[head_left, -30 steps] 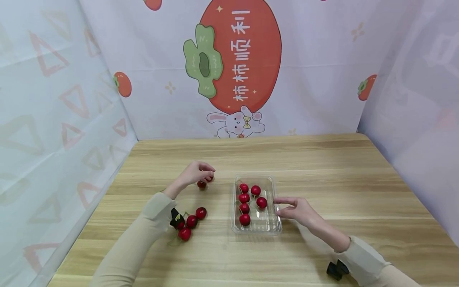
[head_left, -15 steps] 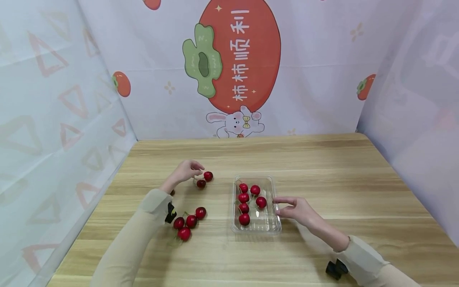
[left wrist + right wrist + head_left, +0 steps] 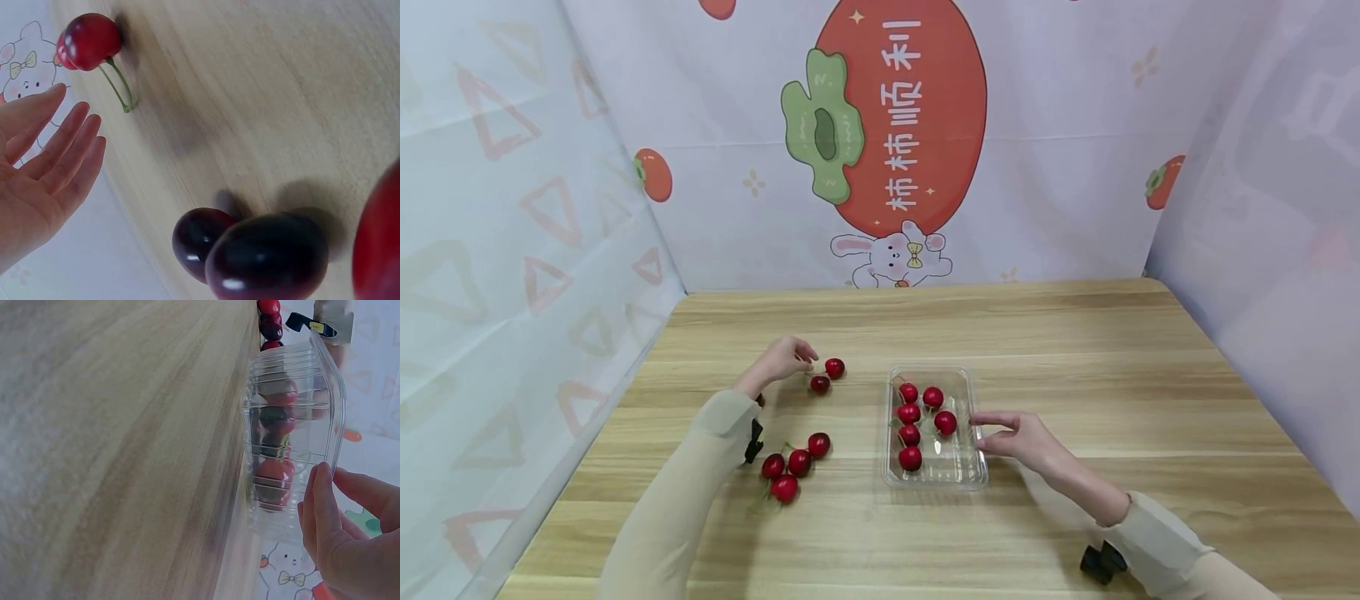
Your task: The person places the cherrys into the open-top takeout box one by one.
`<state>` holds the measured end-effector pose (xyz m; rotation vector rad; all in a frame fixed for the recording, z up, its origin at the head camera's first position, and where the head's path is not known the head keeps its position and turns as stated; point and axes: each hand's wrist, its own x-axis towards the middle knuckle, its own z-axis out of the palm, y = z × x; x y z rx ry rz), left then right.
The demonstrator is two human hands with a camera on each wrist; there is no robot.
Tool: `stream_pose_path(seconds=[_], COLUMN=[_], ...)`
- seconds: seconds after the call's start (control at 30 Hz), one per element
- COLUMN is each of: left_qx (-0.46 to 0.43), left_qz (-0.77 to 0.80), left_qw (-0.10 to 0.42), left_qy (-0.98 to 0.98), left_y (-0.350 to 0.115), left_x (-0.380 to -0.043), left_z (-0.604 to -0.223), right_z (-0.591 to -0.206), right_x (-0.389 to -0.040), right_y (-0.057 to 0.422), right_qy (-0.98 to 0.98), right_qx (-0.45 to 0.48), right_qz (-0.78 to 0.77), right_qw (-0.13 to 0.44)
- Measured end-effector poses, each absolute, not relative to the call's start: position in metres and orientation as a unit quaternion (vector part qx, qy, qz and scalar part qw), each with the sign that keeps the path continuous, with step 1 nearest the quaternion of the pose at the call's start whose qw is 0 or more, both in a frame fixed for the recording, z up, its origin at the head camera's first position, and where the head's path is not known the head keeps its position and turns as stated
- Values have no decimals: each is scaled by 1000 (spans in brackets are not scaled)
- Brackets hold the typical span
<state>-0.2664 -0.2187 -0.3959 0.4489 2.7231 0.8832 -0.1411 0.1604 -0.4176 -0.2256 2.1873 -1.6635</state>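
My left hand (image 3: 785, 358) hovers just left of a pair of red cherries (image 3: 835, 368), its fingers loosely extended with nothing between them. In the left wrist view, the cherries' green stems (image 3: 122, 87) meet at one end, close to the fingertips (image 3: 97, 144). My right hand (image 3: 1022, 439) pinches the right rim of a clear plastic container (image 3: 887, 478); in the right wrist view, thumb and fingers (image 3: 324, 494) sit on either side of that rim. Several cherries (image 3: 910, 458) lie inside, most lined up along its left wall.
A cluster of several cherries (image 3: 799, 462) lies on the wooden table (image 3: 1075, 333), left of the container. Another dark cherry (image 3: 761, 400) is mostly hidden behind my left cuff. Printed cloth (image 3: 1037, 167) walls the table's back and sides.
My left hand has drawn back left from the cherry pair, leaving both cherries uncovered on the table. My right hand and the container stay in place.
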Motion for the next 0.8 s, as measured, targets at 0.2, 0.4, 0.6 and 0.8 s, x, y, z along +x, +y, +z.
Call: stream_pose_path(seconds=[0.2, 0.4, 0.6, 0.8], left_qx=[166, 169, 156, 139], left_qz=[277, 266, 264, 272], left_qw=[125, 127, 133, 150], left_qy=[938, 941, 942, 941], left_y=[-222, -224, -225, -225], left_x=[-270, -274, -275, -281], left_z=[-403, -410, -412, -420], right_z=[-417, -416, -416, -415], right_x=[-141, -140, -140, -140], right_y=[160, 160, 160, 160], right_qy=[776, 776, 777, 778], right_qx=[-81, -81, -79, -80], right_qz=[-595, -595, -593, -592], right_qw=[192, 193, 194, 194])
